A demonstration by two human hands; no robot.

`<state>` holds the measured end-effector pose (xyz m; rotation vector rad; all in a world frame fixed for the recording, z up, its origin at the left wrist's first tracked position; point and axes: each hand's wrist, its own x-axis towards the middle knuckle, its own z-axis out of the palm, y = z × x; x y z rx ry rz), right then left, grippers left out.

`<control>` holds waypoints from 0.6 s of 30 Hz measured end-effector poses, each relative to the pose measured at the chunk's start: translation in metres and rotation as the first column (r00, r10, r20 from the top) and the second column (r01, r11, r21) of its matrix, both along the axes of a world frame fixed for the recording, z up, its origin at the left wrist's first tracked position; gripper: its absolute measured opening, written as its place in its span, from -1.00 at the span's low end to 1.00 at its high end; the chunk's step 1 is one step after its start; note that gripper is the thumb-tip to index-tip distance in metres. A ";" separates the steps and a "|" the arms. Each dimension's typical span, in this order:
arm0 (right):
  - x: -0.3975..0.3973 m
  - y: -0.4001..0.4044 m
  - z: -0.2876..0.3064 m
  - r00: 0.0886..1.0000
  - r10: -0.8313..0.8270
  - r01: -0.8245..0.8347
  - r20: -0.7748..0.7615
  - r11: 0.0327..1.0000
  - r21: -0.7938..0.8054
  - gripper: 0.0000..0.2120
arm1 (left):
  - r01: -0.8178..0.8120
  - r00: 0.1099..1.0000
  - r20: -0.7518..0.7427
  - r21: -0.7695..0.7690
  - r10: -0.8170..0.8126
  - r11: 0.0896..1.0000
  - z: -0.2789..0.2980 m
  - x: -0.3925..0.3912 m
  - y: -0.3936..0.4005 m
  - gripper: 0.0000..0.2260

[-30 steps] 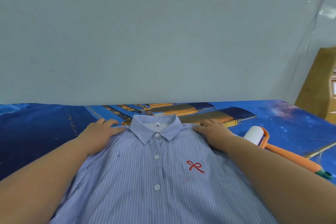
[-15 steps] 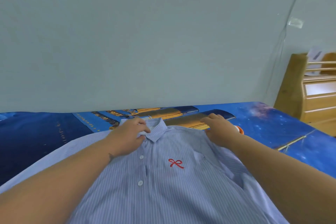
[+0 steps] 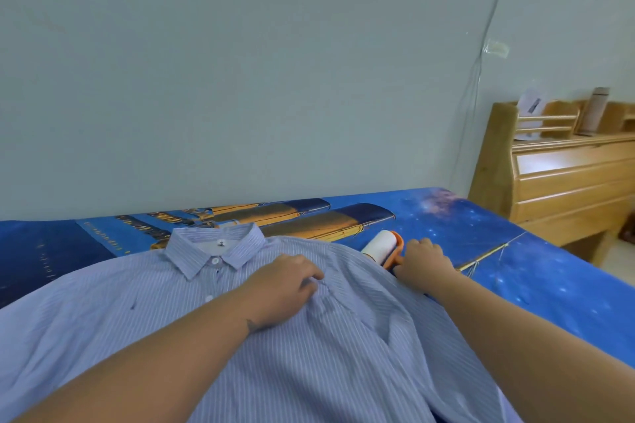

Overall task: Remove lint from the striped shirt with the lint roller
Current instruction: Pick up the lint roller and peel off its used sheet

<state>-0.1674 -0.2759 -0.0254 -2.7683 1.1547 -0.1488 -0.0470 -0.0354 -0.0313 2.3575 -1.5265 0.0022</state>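
A blue-and-white striped shirt (image 3: 144,306) lies flat on the bed, collar toward the wall. My left hand (image 3: 285,288) rests on the shirt's chest, fingers curled and pressing the fabric down over the red bow mark. The lint roller (image 3: 381,246), a white roll with an orange frame, lies on the bedsheet just past the shirt's right shoulder. My right hand (image 3: 424,264) sits over the roller's orange handle, fingers bent around it; most of the handle is hidden under the hand and forearm.
The bed (image 3: 515,268) carries a blue sheet printed with a ship and starry sky and stands against a pale wall. A wooden headboard with shelves (image 3: 567,178) stands at the right, holding a bottle. A thin cable (image 3: 481,55) hangs down the wall.
My left hand has moved from the collar down onto the shirt's chest. My right hand has left the shirt's shoulder and gone right onto the lint roller's handle. The view has swung left.
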 end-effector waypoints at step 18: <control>0.006 -0.018 0.022 0.953 0.116 -0.112 0.281 0.993 -0.032 -0.96 | -0.070 0.997 -0.014 0.010 0.070 0.998 -0.001 0.000 0.000 -0.71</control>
